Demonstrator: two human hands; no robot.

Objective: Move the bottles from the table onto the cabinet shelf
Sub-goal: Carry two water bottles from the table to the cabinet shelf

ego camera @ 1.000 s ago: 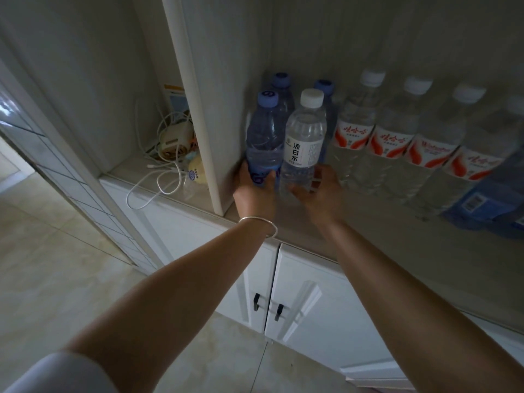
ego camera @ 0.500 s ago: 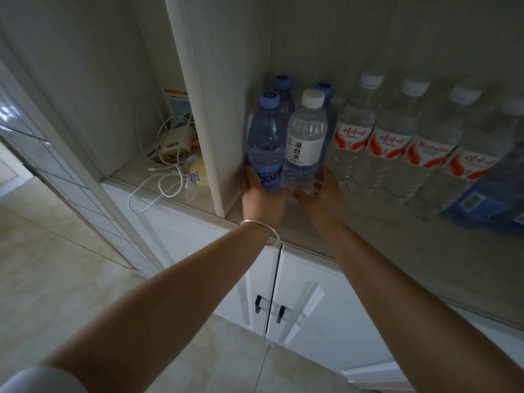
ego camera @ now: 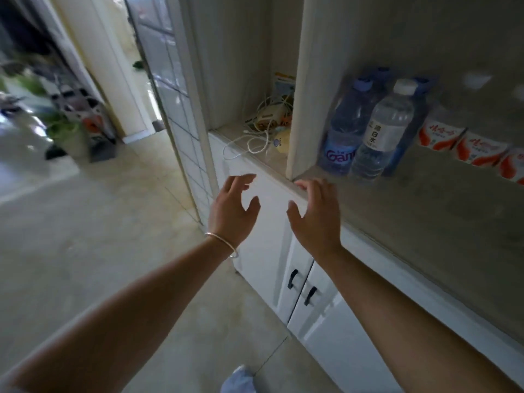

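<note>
both hands hang in front of the cabinet, holding nothing: the left hand (ego camera: 232,207) and right hand (ego camera: 314,215) have fingers loosely spread. on the cabinet shelf (ego camera: 419,199) a blue bottle (ego camera: 344,129) and a clear white-capped bottle (ego camera: 381,134) stand upright, touching, beside red-labelled bottles (ego camera: 479,147).

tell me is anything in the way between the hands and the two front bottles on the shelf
Nothing visible. The left hand and right hand hang open in front of the shelf edge, with only open air up to the blue-cap bottle and the white-cap bottle.
</note>
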